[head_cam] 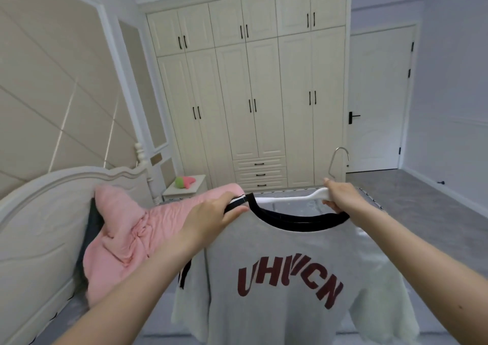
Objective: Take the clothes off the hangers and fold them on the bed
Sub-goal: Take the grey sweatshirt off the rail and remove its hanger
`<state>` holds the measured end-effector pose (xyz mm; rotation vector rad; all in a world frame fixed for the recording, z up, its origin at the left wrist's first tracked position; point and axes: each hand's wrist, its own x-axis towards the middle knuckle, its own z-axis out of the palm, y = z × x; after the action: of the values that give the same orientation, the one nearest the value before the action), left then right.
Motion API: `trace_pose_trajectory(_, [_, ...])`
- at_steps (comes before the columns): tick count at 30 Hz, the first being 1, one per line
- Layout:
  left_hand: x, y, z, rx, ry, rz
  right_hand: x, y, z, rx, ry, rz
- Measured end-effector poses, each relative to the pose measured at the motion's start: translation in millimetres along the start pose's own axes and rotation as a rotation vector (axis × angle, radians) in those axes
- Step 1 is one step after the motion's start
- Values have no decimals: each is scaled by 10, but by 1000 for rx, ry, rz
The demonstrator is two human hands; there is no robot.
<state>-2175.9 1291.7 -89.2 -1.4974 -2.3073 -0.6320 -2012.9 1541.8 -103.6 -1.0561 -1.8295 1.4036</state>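
A tall cream wardrobe (248, 91) with black handles fills the far wall, and it has three drawers (260, 174) at the bottom. To its right there is a white door (377, 101) with a black handle. A small white nightstand (184, 189) stands near the wardrobe, and a pink and green soft toy (184, 181) lies on it. The floor (412, 199) is grey.

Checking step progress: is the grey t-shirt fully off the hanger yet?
No. The white hanger still runs through the black collar of the grey t-shirt, with the right hand gripping the hanger.
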Motion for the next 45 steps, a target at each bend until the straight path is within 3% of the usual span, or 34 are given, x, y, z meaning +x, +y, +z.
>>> trace_pose_trajectory(6, [26,85,52,-89,59,-52,150,79,41,48,-30,31])
trace_pose_trajectory(13, [64,139,80,-338,259,-285,225,40,190,99,-86,67])
trace_pose_trajectory(18, [161,191,37,-298,223,-414,270,93,328,158,-107,90])
trace_pose_trajectory(26, [310,281,-34,-451,298,-589,310,166,491,238,-101,171])
trace_pose_trajectory(28, [311,215,19,-609,355,-682,341,236,520,321,-145,241])
trace_pose_trajectory(31, [263,109,95,-809,425,-815,426,208,412,734,-248,396])
trace_pose_trajectory(33, [219,81,138,-771,427,-773,465,132,338,803,-275,400])
trace_pose_trajectory(38, [139,153,271,-617,362,-578,409,-66,462,618,-270,359])
trace_pose_trajectory(41, [100,121,332,-585,322,-559,396,-103,592,792,-295,353])
trace_pose_trajectory(45, [-17,-9,420,-455,112,-600,442,-186,622,1024,-266,287])
